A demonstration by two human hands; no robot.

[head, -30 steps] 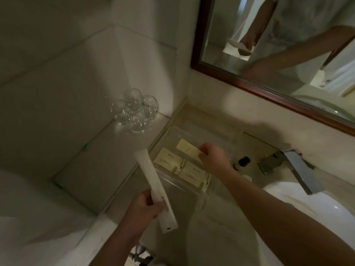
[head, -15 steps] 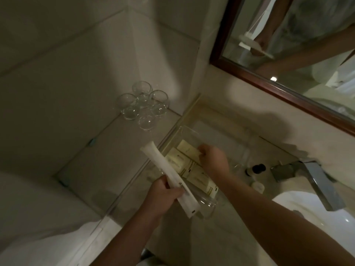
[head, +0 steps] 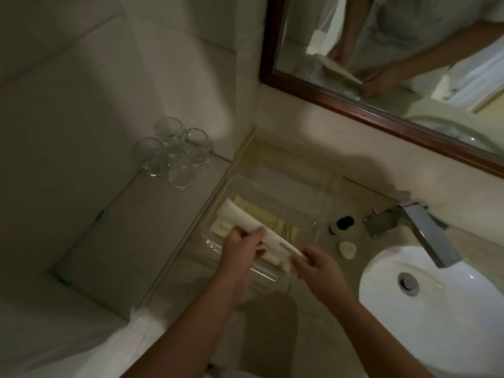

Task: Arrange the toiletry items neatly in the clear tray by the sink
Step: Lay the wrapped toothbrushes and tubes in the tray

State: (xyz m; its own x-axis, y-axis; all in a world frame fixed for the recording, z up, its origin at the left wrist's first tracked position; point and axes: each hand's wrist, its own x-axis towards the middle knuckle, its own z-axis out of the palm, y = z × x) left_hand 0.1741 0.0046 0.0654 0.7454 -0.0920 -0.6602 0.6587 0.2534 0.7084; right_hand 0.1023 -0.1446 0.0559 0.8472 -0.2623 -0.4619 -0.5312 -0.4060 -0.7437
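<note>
A clear tray sits on the beige counter left of the sink. Several flat cream packets lie in its near half. A long white packet lies slantwise over them, just above the tray. My left hand grips it around the middle. My right hand pinches its near end by the tray's front wall. A small dark-capped bottle and a round pale soap stand on the counter right of the tray.
Several upturned glasses cluster on the lower ledge to the left. A chrome tap hangs over the white basin on the right. A wood-framed mirror covers the wall behind.
My left hand brought the long white packet down from the left and over the tray. My right hand left the cream packets and took hold of the white packet's near end.
</note>
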